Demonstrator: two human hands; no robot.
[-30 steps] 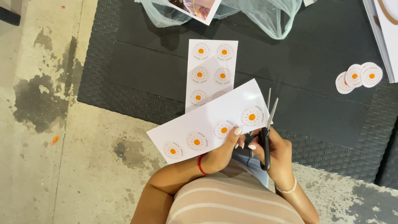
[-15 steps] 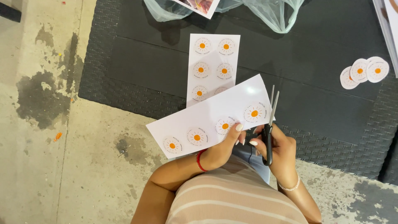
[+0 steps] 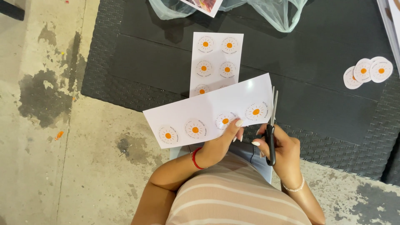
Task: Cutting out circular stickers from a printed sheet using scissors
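Left hand [image 3: 218,143] pinches glossy sticker strip [image 3: 208,112]; right hand [image 3: 283,150] grips black-handled scissors [image 3: 271,125].

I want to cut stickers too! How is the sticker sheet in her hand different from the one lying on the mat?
The held sheet is gripped by the left hand and lies slanted sideways; the lying sheet rests flat and upright on the black mat, untouched.

The held sheet shows one row of four stickers; the lying sheet shows two columns.

Scissors in the right hand meet the held sheet's edge; none touch the lying sheet.

Both are white with orange sun circles.
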